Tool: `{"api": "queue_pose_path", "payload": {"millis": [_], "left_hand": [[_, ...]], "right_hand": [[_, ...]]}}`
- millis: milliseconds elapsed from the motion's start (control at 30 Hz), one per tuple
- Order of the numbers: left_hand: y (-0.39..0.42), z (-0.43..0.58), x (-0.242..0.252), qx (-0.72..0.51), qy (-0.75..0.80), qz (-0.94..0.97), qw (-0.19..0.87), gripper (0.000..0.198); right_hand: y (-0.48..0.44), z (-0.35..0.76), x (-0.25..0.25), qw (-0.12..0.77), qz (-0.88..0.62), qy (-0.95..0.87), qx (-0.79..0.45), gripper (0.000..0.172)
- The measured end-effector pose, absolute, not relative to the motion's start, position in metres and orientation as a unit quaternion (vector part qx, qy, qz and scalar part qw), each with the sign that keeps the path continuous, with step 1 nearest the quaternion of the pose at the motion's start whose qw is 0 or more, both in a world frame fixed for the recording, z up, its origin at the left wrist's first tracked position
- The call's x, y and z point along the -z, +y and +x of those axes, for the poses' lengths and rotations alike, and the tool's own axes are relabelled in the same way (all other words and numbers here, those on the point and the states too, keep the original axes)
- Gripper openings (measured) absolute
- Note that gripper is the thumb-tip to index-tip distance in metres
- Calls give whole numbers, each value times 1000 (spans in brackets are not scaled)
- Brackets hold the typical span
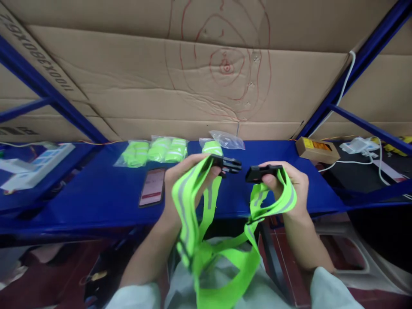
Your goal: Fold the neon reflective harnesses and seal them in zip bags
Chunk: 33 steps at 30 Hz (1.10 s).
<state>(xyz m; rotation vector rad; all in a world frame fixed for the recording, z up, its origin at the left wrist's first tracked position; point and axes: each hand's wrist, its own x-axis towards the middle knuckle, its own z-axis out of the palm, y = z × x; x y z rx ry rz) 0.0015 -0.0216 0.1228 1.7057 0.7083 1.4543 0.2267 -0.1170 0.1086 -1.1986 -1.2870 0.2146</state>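
Centre of the frame, both hands up over the blue desk: the left hand is clenched round one end of the neon-green reflective strap, pinching the pronged buckle half so it points right. The right hand grips the other end, with the socket buckle half pointing left. The two black pieces sit nose to nose, near but apart, the socket a touch lower. The webbing loops down from both fists toward the lap at bottom centre. To do this well, I'd say level the two halves and keep the webbing flat. There looks to be a twist below the right hand, though the blur makes that hard to call. Behind, a phone lies left of centre, with bagged green straps beyond it.
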Motion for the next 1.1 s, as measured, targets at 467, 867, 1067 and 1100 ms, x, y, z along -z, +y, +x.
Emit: {"api": "queue_pose_path", "payload": {"millis": [467,867,1067,1100], "left_hand": [[-32,11,-112,-581,261,631,443,27],[-32,21,-107,-563,293,567,525,23],[-33,24,-108,-513,272,596,554,20],[-32,24,-108,-511,271,597,555,20]], "right_hand": [[-106,213,-104,643,-534,-539,-100,22],[-103,205,-101,639,-541,-532,-129,16],[-95,199,-100,611,-537,-570,-115,17],[-93,202,-101,603,-539,-576,-114,17]]}}
